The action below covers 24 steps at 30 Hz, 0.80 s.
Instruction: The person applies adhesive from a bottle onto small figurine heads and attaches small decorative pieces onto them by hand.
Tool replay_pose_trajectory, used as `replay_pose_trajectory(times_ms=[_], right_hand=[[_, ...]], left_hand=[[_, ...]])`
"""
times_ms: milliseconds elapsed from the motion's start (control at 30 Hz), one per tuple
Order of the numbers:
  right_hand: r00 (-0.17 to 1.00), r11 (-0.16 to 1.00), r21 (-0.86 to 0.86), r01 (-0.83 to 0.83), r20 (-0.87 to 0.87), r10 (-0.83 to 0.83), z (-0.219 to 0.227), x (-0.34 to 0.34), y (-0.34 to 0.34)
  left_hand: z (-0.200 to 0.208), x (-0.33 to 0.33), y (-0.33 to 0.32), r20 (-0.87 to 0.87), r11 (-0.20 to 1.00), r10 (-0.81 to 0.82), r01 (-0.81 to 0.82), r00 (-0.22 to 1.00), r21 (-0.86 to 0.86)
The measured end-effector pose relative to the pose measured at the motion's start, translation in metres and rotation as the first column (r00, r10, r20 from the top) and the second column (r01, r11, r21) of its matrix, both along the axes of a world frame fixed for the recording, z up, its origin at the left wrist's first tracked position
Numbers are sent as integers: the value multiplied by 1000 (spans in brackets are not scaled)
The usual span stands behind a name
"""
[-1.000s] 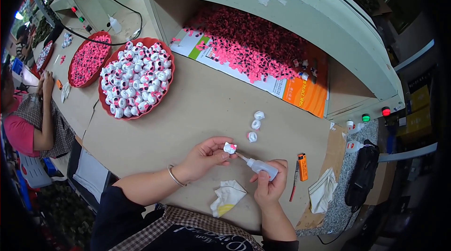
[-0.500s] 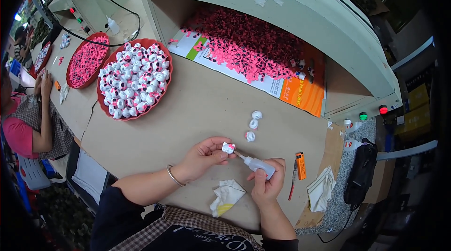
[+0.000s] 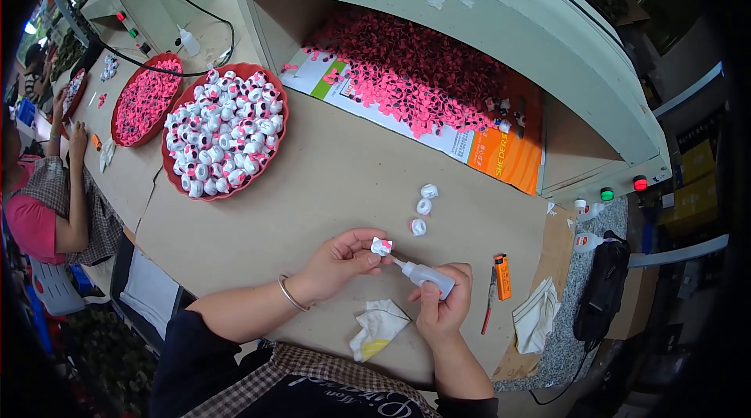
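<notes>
Between the thumb and fingers of my left hand [image 3: 344, 257] is a small white cat-head figure [image 3: 382, 246] with a pink spot. My right hand [image 3: 447, 300] grips a translucent squeeze bottle [image 3: 429, 279], tilted so its thin nozzle reaches the lower edge of the figure. Whether the tip touches it, I cannot tell. Beyond my hands, three white pieces stand in a short line on the table, one of them a white head [image 3: 418, 227]. Below my hands lies a crumpled white cloth [image 3: 380, 328] with a yellow patch.
A red bowl [image 3: 283, 117] heaped with white heads stands left, beside a red tray [image 3: 117, 135] of pink pieces. Many pink pieces [image 3: 422, 101] fill the open-fronted box [image 3: 579, 132]. An orange lighter [image 3: 502, 275] and another cloth [image 3: 535, 316] lie right. A co-worker [image 3: 55, 207] sits left.
My right hand and the squeeze bottle have shifted slightly left and up. My left hand stays nearly still with the figure. The co-worker's arm has moved towards a tray.
</notes>
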State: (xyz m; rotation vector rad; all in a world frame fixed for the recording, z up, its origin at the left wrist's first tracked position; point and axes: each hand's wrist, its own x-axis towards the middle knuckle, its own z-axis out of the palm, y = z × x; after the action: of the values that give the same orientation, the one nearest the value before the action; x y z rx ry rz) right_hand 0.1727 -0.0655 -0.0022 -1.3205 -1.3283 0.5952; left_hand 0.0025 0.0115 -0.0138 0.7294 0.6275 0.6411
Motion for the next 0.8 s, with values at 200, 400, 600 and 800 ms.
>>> replay_pose_trajectory(times_ms=[200,400,600,800], right_hand=[[994,1000,3,-13,113,12,-2,4,-2],[987,999,25,25,155,-29,-2,7,-4],[995,999,20,26,93,-28,-3,5,-2],[998,1000,-4,11,-54,-12,0,1,-2]], left_hand=[[0,0,-1,-11,1000,30,-30,1000,-6],[-3,1,-2,10,998,46,-47,999,35],[-3,1,-3,2,997,48,-48,999,66],[-1,3,-3,-20,997,33,-32,999,65]])
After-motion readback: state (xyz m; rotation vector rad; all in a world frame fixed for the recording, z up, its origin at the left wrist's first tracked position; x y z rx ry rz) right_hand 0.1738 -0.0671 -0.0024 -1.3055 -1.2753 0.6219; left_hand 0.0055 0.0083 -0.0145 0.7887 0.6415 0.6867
